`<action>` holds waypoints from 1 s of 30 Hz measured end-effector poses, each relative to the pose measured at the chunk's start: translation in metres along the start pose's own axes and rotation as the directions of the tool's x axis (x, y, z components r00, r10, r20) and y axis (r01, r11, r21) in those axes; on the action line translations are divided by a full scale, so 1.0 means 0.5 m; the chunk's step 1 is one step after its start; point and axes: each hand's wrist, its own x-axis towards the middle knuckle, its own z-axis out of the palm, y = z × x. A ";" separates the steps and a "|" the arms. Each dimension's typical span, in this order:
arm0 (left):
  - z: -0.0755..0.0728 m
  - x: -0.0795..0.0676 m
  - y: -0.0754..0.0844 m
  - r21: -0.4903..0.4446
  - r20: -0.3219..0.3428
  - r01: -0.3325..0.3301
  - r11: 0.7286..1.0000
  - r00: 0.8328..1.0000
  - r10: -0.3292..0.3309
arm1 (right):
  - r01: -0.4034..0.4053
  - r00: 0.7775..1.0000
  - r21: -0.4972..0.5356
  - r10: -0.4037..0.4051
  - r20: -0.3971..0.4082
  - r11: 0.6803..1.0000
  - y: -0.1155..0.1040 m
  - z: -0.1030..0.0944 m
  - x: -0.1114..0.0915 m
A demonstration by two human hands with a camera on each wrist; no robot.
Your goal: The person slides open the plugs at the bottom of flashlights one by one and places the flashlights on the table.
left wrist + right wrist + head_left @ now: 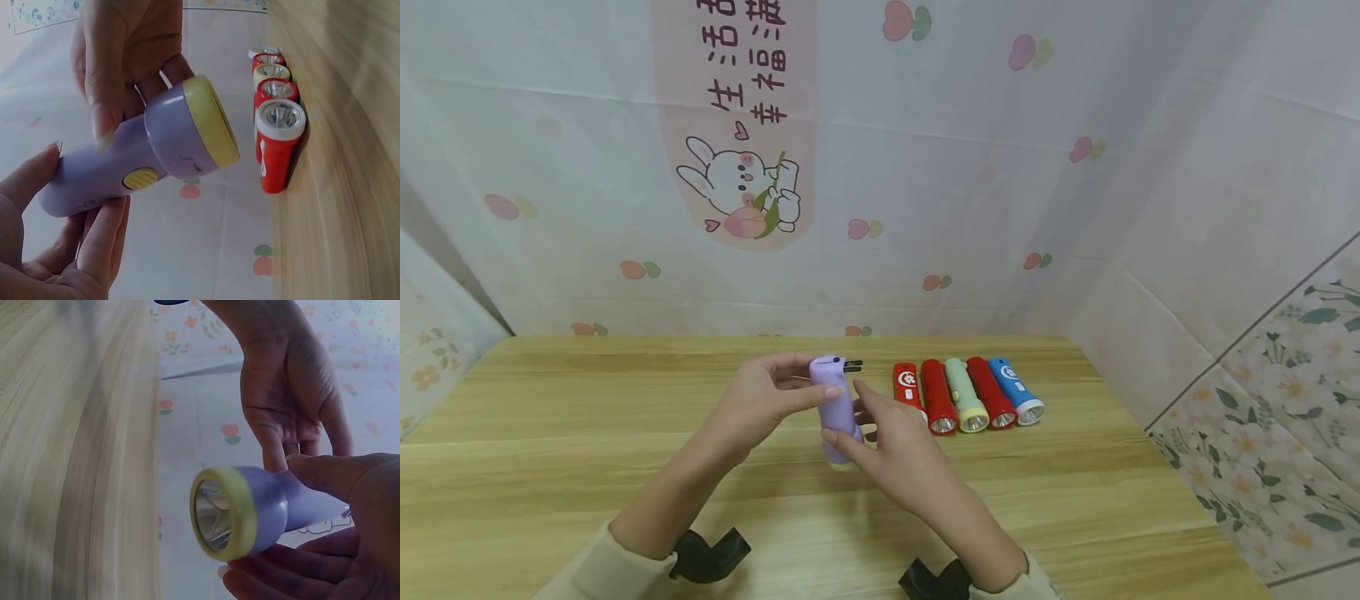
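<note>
Between both hands, above the wooden table, is a purple flashlight (837, 412) with a pale yellow rim (212, 123) round its lens and a striped yellow switch (140, 179). Two dark plug prongs (853, 366) stick out sideways near its tail end, which points up in the head view. My left hand (775, 388) grips the tail end between thumb and fingers. Lower down, my right hand (898, 446) holds it near the lens end, thumb on one side and fingers on the other. The reflector (214, 515) faces outward in the right wrist view.
To the right on the wooden table (625, 400), several flashlights lie in a row: red ones (939, 396), a pale green one (966, 392) and a blue one (1015, 390). Behind the table hangs a printed white curtain (925, 183). Black wrist mounts (707, 557) sit at the cuffs.
</note>
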 end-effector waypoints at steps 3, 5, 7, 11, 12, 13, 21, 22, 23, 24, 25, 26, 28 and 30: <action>-0.010 0.001 0.000 0.002 -0.001 0.002 1.000 1.000 -0.002 | -0.032 0.999 -0.014 0.032 0.012 0.999 -0.004 0.003 0.004; -0.017 0.002 0.000 -0.006 0.000 0.001 1.000 1.000 -0.001 | -0.055 0.998 -0.029 0.056 0.022 0.998 -0.006 0.007 0.006; -0.023 0.002 -0.001 -0.017 -0.004 0.003 1.000 1.000 -0.003 | -0.069 0.997 -0.036 0.070 0.028 0.997 -0.007 0.013 0.009; -0.032 0.006 0.001 -0.035 -0.011 -0.002 0.999 1.000 0.002 | -0.074 0.997 -0.026 0.075 0.028 0.997 -0.008 0.024 0.014; -0.034 0.006 0.001 -0.039 -0.013 -0.001 0.999 1.000 0.001 | -0.072 0.997 -0.018 0.073 0.028 0.997 -0.009 0.027 0.015; -0.035 0.006 0.001 -0.045 -0.015 -0.003 0.999 1.000 0.002 | -0.068 0.997 -0.009 0.068 0.028 0.998 -0.009 0.030 0.016; -0.043 0.013 -0.002 -0.042 -0.016 0.009 0.999 1.000 -0.009 | -0.023 1.000 -0.006 0.023 0.000 1.000 -0.010 0.046 0.022; -0.044 0.015 -0.002 -0.036 -0.014 0.012 0.999 1.000 -0.013 | -0.028 1.000 -0.008 0.028 -0.003 1.000 -0.011 0.048 0.023; -0.046 0.017 -0.002 -0.029 -0.012 0.018 0.999 1.000 -0.018 | -0.033 0.999 -0.010 0.033 -0.004 0.999 -0.012 0.049 0.024; -0.048 0.018 -0.003 -0.024 -0.006 0.021 1.000 1.000 -0.021 | -0.039 0.999 -0.011 0.039 -0.005 0.999 -0.013 0.051 0.024; -0.052 0.020 -0.003 -0.016 0.001 0.026 1.000 1.000 -0.026 | -0.047 0.999 -0.011 0.047 -0.003 0.999 -0.015 0.054 0.024; -0.056 0.020 -0.004 -0.001 0.007 0.035 0.999 0.999 -0.035 | -0.056 0.998 -0.008 0.056 0.001 0.998 -0.018 0.057 0.026; -0.067 0.020 -0.008 0.028 0.023 0.045 0.999 0.999 -0.045 | -0.065 0.998 -0.005 0.065 0.014 0.998 -0.023 0.064 0.029; -0.077 0.020 -0.013 0.051 0.039 0.054 0.997 0.998 -0.056 | -0.070 0.997 0.000 0.070 0.026 0.998 -0.028 0.073 0.033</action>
